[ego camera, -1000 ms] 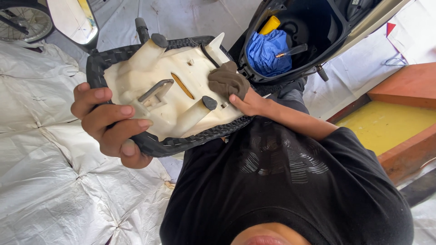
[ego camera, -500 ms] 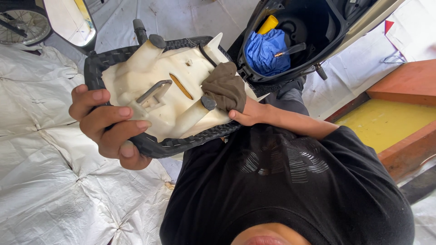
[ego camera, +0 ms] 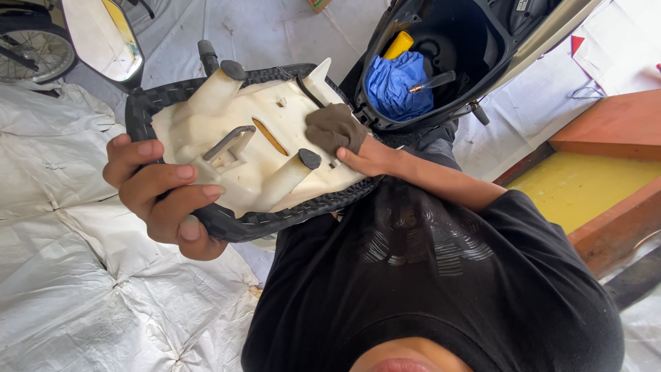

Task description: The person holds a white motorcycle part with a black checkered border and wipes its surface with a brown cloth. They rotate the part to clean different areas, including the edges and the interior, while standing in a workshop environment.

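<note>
Scooter seat [ego camera: 248,148] underside up, left hand [ego camera: 162,196] gripping its edge, right hand [ego camera: 368,157] pressing brown rag [ego camera: 334,127] on it

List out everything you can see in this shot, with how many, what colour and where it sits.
scooter seat: one, cream plastic underside with black stitched cover edge, held up at centre
rag: one, brown, pressed on the seat underside
storage compartment: one, black, open, top right
blue cloth: one, inside the compartment
yellow item: one, behind the blue cloth, partly hidden
wheel: one, black, top left corner
white sheet: one, crumpled, covering the ground at left
orange and yellow box: one, at right
left hand: grips the seat's lower edge
right hand: holds the rag
</note>
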